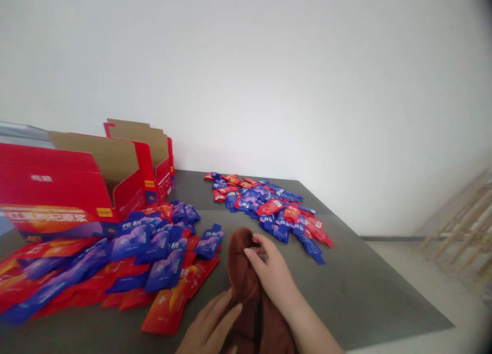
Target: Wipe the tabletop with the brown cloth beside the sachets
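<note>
A dark brown cloth (240, 272) lies crumpled on the grey table (365, 287) in front of me. My right hand (271, 272) rests on top of it, fingers curled around its upper fold. My left hand (211, 326) presses flat against the cloth's lower left edge, fingers together, touching a red packet (169, 308). A large heap of red and blue foil packets (115, 262) spreads to the left of the cloth.
A second pile of red and blue packets (269, 205) lies farther back at centre. Open red cardboard boxes (77, 185) stand at the back left against the white wall. The table's right edge drops to a pale floor with a wooden rack (461, 226).
</note>
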Motion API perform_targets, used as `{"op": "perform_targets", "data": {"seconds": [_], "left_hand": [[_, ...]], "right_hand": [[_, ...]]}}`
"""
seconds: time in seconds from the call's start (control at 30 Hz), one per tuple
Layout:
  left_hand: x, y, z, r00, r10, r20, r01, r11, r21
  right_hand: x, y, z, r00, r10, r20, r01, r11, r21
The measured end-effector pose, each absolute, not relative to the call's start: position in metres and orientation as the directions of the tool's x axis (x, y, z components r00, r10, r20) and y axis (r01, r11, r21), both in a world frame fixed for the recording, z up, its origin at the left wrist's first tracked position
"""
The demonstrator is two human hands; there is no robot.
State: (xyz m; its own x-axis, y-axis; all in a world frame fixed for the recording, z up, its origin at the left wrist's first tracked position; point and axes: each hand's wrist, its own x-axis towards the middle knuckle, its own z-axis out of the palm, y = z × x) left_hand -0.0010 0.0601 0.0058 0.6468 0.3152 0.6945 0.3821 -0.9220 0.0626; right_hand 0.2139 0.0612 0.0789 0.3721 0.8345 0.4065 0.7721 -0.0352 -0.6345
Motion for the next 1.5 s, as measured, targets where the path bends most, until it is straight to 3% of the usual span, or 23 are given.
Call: {"op": "perform_targets", "data": {"seconds": [0.1, 0.3, 0.43, 0.57, 0.63, 0.67, 0.73, 0.8, 0.87, 0.9, 0.97, 1.03, 1.1, 1.17, 1.23, 1.3, 1.37, 1.43, 1.5], "left_hand": [[0.022, 0.064, -0.014, 0.708, 0.198, 0.678, 0.370, -0.922, -0.117], [0.027, 0.064, -0.022, 0.774, 0.228, 0.591, 0.368, -0.921, -0.127], [0.028, 0.064, -0.016, 0.781, 0.197, 0.593, 0.365, -0.914, -0.178], [0.027, 0.062, -0.014, 0.754, 0.204, 0.625, 0.384, -0.908, -0.167], [0.022, 0.061, -0.015, 0.701, 0.274, 0.658, 0.412, -0.909, -0.061], [0.019, 0.060, -0.014, 0.646, 0.342, 0.682, 0.427, -0.903, 0.049], [0.012, 0.059, -0.006, 0.476, 0.560, 0.678, 0.412, -0.823, 0.391], [0.010, 0.056, 0.011, 0.297, 0.819, 0.490, 0.262, -0.564, 0.783], [0.014, 0.052, 0.036, 0.305, 0.942, 0.142, -0.009, -0.146, 0.989], [0.018, 0.049, 0.050, 0.406, 0.913, -0.028, -0.127, 0.086, 0.988], [0.027, 0.040, 0.072, 0.710, 0.662, -0.238, -0.194, 0.510, 0.838], [0.031, 0.030, 0.084, 0.909, 0.343, -0.238, -0.103, 0.736, 0.669], [0.028, 0.022, 0.084, 0.964, 0.208, -0.166, -0.070, 0.800, 0.595], [0.018, 0.018, 0.079, 0.964, 0.228, -0.134, -0.108, 0.803, 0.587], [0.007, 0.016, 0.074, 0.951, 0.274, -0.145, -0.156, 0.828, 0.539], [-0.003, 0.015, 0.071, 0.940, 0.313, -0.134, -0.225, 0.867, 0.445], [-0.008, 0.014, 0.071, 0.929, 0.349, -0.121, -0.292, 0.893, 0.342], [-0.011, 0.011, 0.073, 0.919, 0.374, -0.127, -0.329, 0.902, 0.280], [-0.013, 0.009, 0.074, 0.913, 0.389, -0.125, -0.349, 0.902, 0.256]], "right_hand": [[0.260, 0.063, 0.069, 0.412, 0.827, 0.383, 0.842, -0.185, -0.507], [0.355, 0.044, 0.048, 0.572, 0.768, 0.287, 0.820, -0.549, -0.165], [0.368, 0.033, 0.038, 0.559, 0.803, 0.209, 0.822, -0.569, -0.015], [0.364, 0.015, 0.051, 0.508, 0.819, 0.265, 0.843, -0.537, 0.044], [0.360, 0.000, 0.066, 0.464, 0.829, 0.311, 0.866, -0.499, 0.039], [0.356, -0.008, 0.075, 0.438, 0.836, 0.331, 0.881, -0.472, 0.027], [0.345, -0.024, 0.097, 0.386, 0.850, 0.359, 0.911, -0.412, -0.004], [0.324, -0.038, 0.121, 0.301, 0.887, 0.350, 0.953, -0.297, -0.067], [0.294, -0.047, 0.146, 0.146, 0.948, 0.284, 0.976, -0.091, -0.197], [0.277, -0.048, 0.157, 0.053, 0.974, 0.222, 0.956, 0.015, -0.292], [0.244, -0.044, 0.174, -0.151, 0.979, 0.135, 0.902, 0.192, -0.386], [0.221, -0.035, 0.180, -0.329, 0.940, 0.089, 0.861, 0.337, -0.380], [0.212, -0.024, 0.173, -0.410, 0.905, 0.108, 0.825, 0.419, -0.380], [0.215, -0.016, 0.155, -0.286, 0.928, 0.237, 0.813, 0.366, -0.452], [0.222, -0.013, 0.127, 0.052, 0.926, 0.375, 0.798, 0.187, -0.572], [0.222, -0.015, 0.093, 0.289, 0.872, 0.394, 0.772, 0.031, -0.635], [0.214, -0.020, 0.057, 0.237, 0.896, 0.374, 0.832, 0.011, -0.555], [0.203, -0.024, 0.027, 0.085, 0.928, 0.362, 0.928, 0.058, -0.368], [0.197, -0.023, 0.010, 0.055, 0.930, 0.363, 0.971, 0.035, -0.238]]}}
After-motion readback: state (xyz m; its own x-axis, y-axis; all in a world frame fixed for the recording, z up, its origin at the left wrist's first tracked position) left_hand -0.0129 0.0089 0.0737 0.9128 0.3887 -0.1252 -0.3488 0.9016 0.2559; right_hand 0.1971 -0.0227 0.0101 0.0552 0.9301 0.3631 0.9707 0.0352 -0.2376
